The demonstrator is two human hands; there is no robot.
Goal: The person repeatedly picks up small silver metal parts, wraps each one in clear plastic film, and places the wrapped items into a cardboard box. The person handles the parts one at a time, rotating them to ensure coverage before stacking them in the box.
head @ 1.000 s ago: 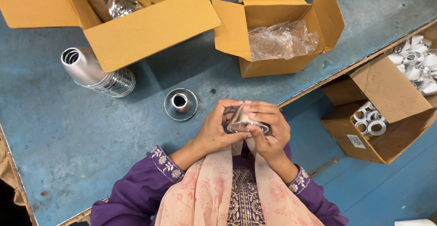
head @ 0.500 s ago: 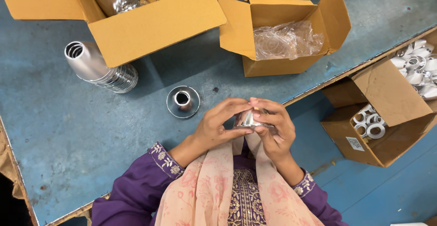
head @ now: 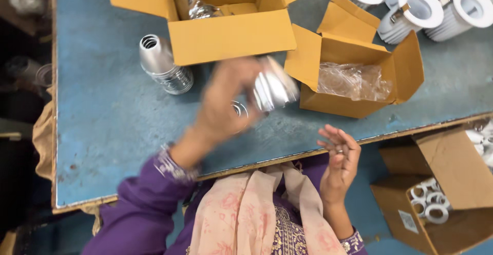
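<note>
My left hand [head: 226, 98] is raised over the blue table [head: 102, 131], blurred by motion, and grips a shiny silver metal part [head: 275, 88] near the front of the large yellow cardboard box [head: 233, 36]. My right hand [head: 340, 157] hovers at the table's near edge, palm up, fingers spread, holding nothing. A small round metal ring part [head: 239, 110] lies on the table, partly hidden behind my left hand.
A stack of silver cone-shaped housings [head: 162, 65] lies left of the large box. A smaller open box [head: 359, 70] holds clear plastic wrap. White round fittings [head: 418, 6] stand at the far right. A brown box [head: 441, 193] with white rings sits on the floor, right.
Both hands held the silver part together close to my body. Now the left hand alone has carried it up towards the boxes, and the right hand has let go and opened.
</note>
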